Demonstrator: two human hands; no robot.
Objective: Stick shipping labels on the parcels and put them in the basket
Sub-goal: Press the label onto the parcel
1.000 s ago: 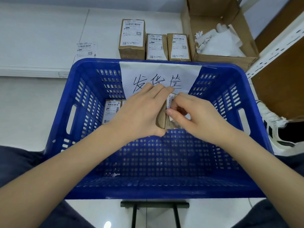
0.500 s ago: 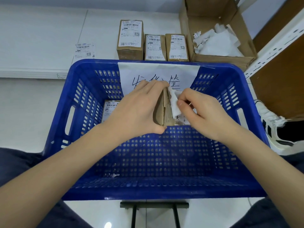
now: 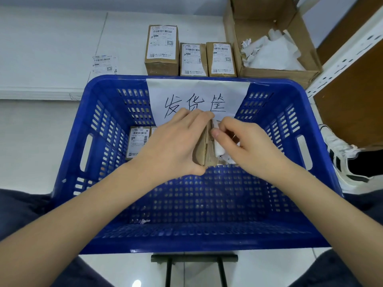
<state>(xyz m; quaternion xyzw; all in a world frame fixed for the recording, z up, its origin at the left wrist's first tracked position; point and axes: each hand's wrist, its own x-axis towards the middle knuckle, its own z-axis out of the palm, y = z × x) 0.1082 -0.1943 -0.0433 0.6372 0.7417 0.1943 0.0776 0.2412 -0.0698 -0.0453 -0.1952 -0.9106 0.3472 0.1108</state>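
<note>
Blue plastic forms the basket (image 3: 68, 154), perforated on its walls and floor, with one white paper sign (image 3: 198, 98) hanging over its far rim and bearing handwritten characters. Only the head view is given. Over the middle of the basket both hands meet on one small brown cardboard parcel (image 3: 204, 151). The left hand (image 3: 172, 148) grips the parcel, thumb under its near end and fingers curled over its far end. The right hand (image 3: 246, 146) pinches a white shipping label (image 3: 217, 149) between thumb and fingers against the parcel's right face; the label is wrinkled and curls away at its lower end.

On the basket floor at the far left lies one labelled parcel (image 3: 137, 141) in plain sight, with the edge of a second just beside it, mostly hidden behind the left hand. Beyond the basket, on the white floor, three labelled parcels (image 3: 191, 59) stand in a row, touching one another, the leftmost taller than the other two. One loose label (image 3: 104, 64) lies flat on the floor to their left. To their right sits one open cardboard box (image 3: 269, 21) holding crumpled white backing paper (image 3: 271, 52). One white sneaker (image 3: 342, 160) with black stripes shows at the right edge.
</note>
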